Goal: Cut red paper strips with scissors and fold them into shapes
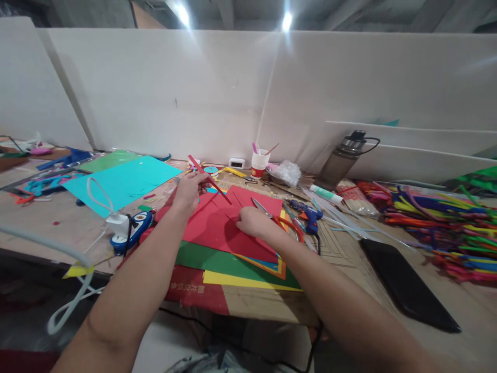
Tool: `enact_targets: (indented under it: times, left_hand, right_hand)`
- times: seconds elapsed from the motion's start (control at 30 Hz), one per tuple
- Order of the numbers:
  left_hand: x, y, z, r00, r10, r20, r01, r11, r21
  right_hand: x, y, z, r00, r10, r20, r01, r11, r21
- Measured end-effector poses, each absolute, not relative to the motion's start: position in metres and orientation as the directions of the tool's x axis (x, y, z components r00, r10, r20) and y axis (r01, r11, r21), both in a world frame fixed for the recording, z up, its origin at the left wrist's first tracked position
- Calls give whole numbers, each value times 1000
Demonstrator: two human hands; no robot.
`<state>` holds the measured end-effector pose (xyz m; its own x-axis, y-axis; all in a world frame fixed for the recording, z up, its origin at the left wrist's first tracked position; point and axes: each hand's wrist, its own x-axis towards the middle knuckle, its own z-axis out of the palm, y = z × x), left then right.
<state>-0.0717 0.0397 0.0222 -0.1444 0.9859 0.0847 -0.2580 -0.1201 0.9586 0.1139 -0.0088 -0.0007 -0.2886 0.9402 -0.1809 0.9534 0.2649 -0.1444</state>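
My left hand (189,192) pinches a narrow red paper strip (212,180), which slants up and away over the work area. Beneath both hands lies a sheet of red paper (212,228), with green paper (202,257) and yellow paper (240,280) showing under its near edge. Resting on the red sheet, my right hand (254,221) has its fingers curled together; a thin dark sliver shows at the fingertips, too small to name. Just beyond that hand are scissors (289,226) with orange handles, blades apart, partly hidden by my wrist.
A blue glue gun (311,217) and a black phone-like slab (407,285) lie to the right. Farther right are many pipe cleaners (435,217). A bottle (341,160) and paper cup (259,165) stand at the back. Left are turquoise paper (124,181) and a blue power strip (132,233).
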Motion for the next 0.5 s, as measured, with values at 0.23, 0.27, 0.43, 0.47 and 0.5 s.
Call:
enact_targets:
  times: [0.23, 0.27, 0.43, 0.47, 0.5]
  left_hand:
    - [-67, 38, 23, -210, 974, 80, -210, -125, 970]
    - [-67, 38, 23, -207, 975, 78, -195, -119, 974]
    - [-64, 36, 22, -203, 976, 78, -138, -107, 985]
    - [-64, 36, 22, -202, 976, 76, -131, -103, 986]
    - [-63, 36, 22, -199, 977, 74, -127, -101, 987]
  right_hand:
    - [110, -8, -6, -286, 949, -134, 954, 269, -130]
    - [108, -8, -6, -286, 949, -135, 955, 270, -122]
    - [103, -6, -7, -267, 952, -147, 961, 251, -114]
    - [103, -6, -7, -266, 953, -145, 961, 250, -121]
    - [104, -5, -7, -269, 953, -142, 959, 251, -131]
